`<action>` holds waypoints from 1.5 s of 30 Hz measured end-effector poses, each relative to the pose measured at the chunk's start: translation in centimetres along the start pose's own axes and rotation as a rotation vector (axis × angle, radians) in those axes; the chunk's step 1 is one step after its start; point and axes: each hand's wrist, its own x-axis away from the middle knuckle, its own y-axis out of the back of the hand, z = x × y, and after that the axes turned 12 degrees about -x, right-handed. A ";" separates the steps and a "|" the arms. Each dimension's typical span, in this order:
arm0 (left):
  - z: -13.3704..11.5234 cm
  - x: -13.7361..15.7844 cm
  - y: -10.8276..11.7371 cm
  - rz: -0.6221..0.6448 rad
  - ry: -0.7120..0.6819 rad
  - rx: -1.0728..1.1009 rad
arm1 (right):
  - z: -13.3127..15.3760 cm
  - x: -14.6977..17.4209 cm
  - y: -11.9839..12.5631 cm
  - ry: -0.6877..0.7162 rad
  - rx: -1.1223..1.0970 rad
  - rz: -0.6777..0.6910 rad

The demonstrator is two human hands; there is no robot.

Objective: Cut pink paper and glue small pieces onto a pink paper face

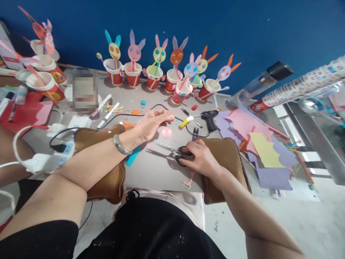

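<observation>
My right hand (202, 158) is closed on the black handles of a pair of scissors (167, 147), low over the table. The blades point left and look slightly parted. Higher up, my left hand (156, 124) has its fingertips pressed together in a pinch; whatever is between them is too small to make out. Just below that hand lies a round pink paper face (166, 133) with yellow eyes. A small pink paper disc (149, 146) is near the scissor tips, and a blue paper strip (133, 156) lies under my left wrist.
Paper cups (133, 77) with rabbit-faced figures line the blue wall. A black glue gun (210, 120) and a yellow-tipped cutter (186, 121) lie ahead. Brown cushions (225, 162) flank the work spot. Coloured paper (266, 151) piles up at right; power strips (66, 149) and cables are at left.
</observation>
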 end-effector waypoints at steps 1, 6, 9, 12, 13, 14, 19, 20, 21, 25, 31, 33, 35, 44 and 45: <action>-0.1 0.0 0.1 -0.007 0.005 0.000 | -0.1 0.0 -0.1 -0.003 0.044 0.080; -0.2 0.0 0.1 -0.003 0.020 0.011 | 0.6 -0.8 -0.7 -0.027 0.151 0.281; 0.0 0.0 -0.1 0.006 0.028 0.000 | 1.6 -1.6 -0.5 -0.005 0.149 0.306; 0.2 0.1 -0.1 0.021 0.028 -0.031 | 2.6 -2.6 0.5 -0.014 0.088 0.295; 0.3 0.1 -0.1 0.030 0.023 -0.040 | 2.8 -2.9 0.9 -0.031 0.046 0.268; 0.4 0.1 -0.1 0.042 0.014 -0.051 | 3.0 -3.3 1.4 -0.051 -0.013 0.219; 0.7 0.0 0.1 0.096 -0.025 -0.113 | 3.0 -5.1 2.8 -0.191 -0.385 -0.226; 0.7 -0.1 0.1 0.100 -0.029 -0.128 | 2.9 -5.4 2.8 -0.209 -0.446 -0.282; 0.7 -0.1 0.2 0.102 -0.032 -0.145 | 2.7 -5.7 2.8 -0.225 -0.505 -0.323; 0.6 0.1 0.3 0.105 -0.040 -0.225 | 2.5 -6.4 2.2 -0.263 -0.695 -0.369; 0.1 0.6 0.2 0.088 -0.084 -0.445 | 2.9 -6.6 1.5 -0.294 -0.751 -0.362; 0.1 0.7 0.1 0.067 -0.105 -0.503 | 3.0 -6.6 1.3 -0.298 -0.764 -0.357; 0.2 0.7 0.1 0.055 -0.123 -0.531 | 2.9 -6.6 1.2 -0.303 -0.777 -0.356; 0.0 0.7 0.1 0.133 -0.079 -0.573 | 1.8 -6.6 0.2 -0.319 -0.915 -0.377; 0.0 0.7 0.1 0.137 -0.073 -0.573 | 1.6 -6.5 0.1 -0.324 -0.928 -0.374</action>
